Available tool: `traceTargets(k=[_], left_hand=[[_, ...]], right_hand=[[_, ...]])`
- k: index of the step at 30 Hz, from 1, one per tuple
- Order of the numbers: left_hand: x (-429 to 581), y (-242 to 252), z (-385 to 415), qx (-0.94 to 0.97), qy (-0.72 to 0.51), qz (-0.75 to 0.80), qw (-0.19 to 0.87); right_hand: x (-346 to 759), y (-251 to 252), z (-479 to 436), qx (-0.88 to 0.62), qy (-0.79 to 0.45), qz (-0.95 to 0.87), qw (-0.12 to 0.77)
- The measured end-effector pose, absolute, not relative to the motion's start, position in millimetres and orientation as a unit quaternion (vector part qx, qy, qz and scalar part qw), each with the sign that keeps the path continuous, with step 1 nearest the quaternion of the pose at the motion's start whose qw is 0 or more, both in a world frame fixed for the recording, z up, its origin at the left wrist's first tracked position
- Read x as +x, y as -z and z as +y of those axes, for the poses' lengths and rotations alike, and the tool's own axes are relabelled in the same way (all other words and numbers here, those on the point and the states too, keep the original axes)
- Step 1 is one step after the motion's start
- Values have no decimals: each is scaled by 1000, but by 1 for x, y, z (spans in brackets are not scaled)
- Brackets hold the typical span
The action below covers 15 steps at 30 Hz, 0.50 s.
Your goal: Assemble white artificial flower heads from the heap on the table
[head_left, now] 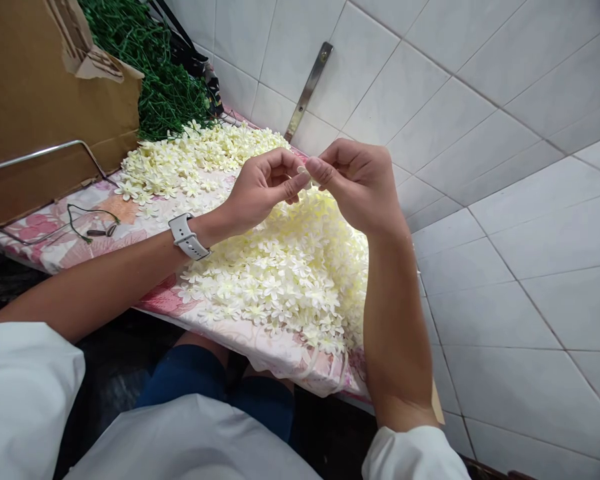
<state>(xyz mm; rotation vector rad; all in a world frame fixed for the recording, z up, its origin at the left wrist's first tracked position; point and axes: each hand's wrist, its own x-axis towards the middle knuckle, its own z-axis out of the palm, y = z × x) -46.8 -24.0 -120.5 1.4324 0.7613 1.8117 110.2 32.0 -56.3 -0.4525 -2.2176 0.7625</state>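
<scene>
Above a large heap of white and pale yellow artificial flowers (290, 267), my two hands meet fingertip to fingertip. My left hand (263, 190), with a watch on its wrist, pinches a small white artificial flower (304, 175) between thumb and fingers. My right hand (363, 180) is also closed in a pinch, its thumb tip right beside that flower. Whatever lies between the right fingertips is hidden. The heap rests on a table with a pink floral cloth (167, 297), below both hands.
A second pile of flowers (210, 153) lies at the back left, beside a tangle of green plastic stems (135, 67). A cardboard box (40, 87) and a bent metal rod (45, 153) stand at left. Thin green wire (80, 230) lies nearby. A tiled wall (480, 167) borders the right.
</scene>
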Motion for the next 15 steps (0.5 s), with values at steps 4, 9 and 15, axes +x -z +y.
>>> traceTargets(k=[4,9,15], left_hand=[[-50,120,-22,527,-717,291,352],[-53,125,-21,531,-722,298,328],[-44,119,-21,532,-704,331,335]], right_hand=[[110,59,35,-167,-372,-843,352],[107,65,33,-191,-408,-817,359],[111,76,26,-229,-446,-767,400]])
